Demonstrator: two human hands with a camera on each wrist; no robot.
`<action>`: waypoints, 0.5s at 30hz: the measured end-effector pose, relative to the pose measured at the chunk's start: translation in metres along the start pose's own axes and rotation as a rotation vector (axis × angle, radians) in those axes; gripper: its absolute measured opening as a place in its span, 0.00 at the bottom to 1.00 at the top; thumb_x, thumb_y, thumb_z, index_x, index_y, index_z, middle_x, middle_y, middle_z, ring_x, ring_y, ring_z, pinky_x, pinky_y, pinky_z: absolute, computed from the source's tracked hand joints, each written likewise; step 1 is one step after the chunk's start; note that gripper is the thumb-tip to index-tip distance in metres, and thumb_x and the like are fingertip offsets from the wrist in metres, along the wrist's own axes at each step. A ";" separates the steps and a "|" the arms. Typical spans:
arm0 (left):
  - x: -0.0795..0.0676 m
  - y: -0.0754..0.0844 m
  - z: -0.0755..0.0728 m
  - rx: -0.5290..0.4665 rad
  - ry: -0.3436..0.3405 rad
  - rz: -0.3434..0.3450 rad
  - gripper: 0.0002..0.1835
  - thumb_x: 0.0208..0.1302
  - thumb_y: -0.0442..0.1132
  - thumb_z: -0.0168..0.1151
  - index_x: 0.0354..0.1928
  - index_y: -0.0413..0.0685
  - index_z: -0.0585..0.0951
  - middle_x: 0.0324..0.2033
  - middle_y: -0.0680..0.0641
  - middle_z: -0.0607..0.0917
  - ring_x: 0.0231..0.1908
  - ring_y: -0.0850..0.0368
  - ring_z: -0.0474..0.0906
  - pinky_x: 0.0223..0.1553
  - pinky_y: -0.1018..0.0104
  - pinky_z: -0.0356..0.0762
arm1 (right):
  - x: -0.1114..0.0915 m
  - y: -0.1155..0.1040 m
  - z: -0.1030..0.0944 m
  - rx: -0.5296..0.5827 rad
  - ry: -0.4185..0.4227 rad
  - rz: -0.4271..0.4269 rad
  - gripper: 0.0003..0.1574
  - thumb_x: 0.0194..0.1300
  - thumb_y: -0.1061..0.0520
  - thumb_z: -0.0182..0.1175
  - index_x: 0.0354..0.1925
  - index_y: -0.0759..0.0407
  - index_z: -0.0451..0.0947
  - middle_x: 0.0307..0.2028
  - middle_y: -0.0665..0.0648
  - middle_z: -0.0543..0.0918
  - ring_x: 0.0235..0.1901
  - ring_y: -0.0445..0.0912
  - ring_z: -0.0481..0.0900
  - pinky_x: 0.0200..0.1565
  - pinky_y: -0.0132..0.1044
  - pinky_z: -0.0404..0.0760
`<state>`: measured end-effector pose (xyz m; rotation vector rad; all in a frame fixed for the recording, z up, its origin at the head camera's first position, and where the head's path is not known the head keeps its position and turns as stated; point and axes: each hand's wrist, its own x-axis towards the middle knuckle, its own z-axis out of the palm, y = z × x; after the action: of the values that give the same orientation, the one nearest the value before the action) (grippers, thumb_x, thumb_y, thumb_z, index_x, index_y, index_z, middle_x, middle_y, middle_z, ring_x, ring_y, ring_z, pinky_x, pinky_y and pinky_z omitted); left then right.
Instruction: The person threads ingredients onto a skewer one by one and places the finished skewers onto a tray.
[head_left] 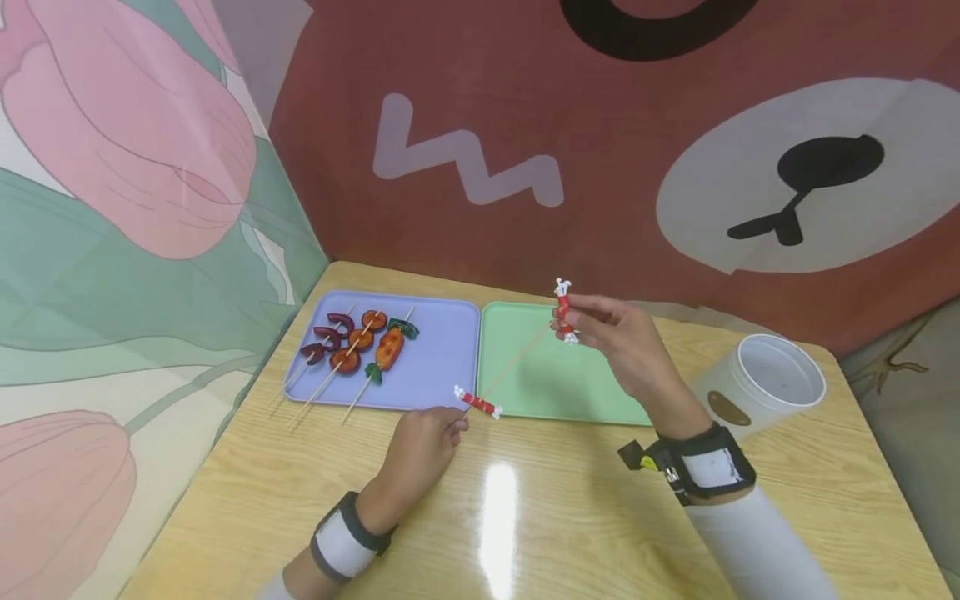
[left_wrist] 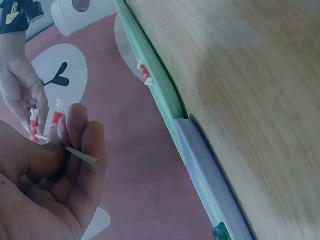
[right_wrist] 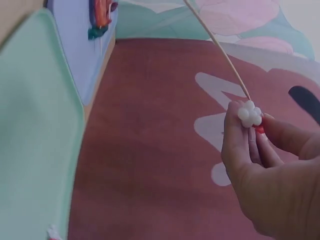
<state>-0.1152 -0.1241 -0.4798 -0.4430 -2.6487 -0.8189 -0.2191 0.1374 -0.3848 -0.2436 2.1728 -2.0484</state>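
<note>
A thin wooden skewer [head_left: 517, 360] slants over the green tray. My left hand [head_left: 423, 450] pinches its lower end, and the blunt end sticks out past the fingers in the left wrist view. Just above those fingers, a small red piece with knobby white ends [head_left: 477, 402] sits crosswise on the stick. My right hand [head_left: 626, 346] pinches a second such red-and-white piece [head_left: 564, 310] at the skewer's upper end. In the right wrist view the stick [right_wrist: 220, 47] meets this piece's white knobs [right_wrist: 249, 114] between fingers and thumb.
On the purple tray [head_left: 442, 358], at left, lie several loaded food skewers [head_left: 352, 350]. The green tray [head_left: 513, 408] adjoins it; another red-and-white piece [left_wrist: 144, 73] lies there. A white tub [head_left: 757, 379] stands at right. Walls bound the table at the back and left.
</note>
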 end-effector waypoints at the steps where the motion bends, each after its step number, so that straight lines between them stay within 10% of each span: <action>1: 0.000 0.000 -0.001 0.004 0.002 0.002 0.02 0.53 0.30 0.69 0.28 0.44 0.87 0.23 0.51 0.87 0.26 0.61 0.83 0.29 0.69 0.83 | -0.001 -0.002 0.000 -0.041 0.018 -0.015 0.29 0.59 0.52 0.66 0.57 0.66 0.77 0.42 0.54 0.87 0.43 0.46 0.85 0.48 0.33 0.81; 15: 0.001 0.007 -0.004 0.024 0.077 0.041 0.06 0.49 0.27 0.69 0.28 0.45 0.87 0.23 0.51 0.88 0.25 0.59 0.84 0.28 0.68 0.83 | -0.014 -0.011 0.005 -0.368 0.059 -0.179 0.22 0.58 0.49 0.67 0.51 0.54 0.84 0.42 0.54 0.88 0.40 0.45 0.85 0.47 0.31 0.81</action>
<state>-0.1122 -0.1206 -0.4733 -0.4486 -2.5679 -0.7747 -0.2045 0.1345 -0.3741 -0.4367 2.6423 -1.7377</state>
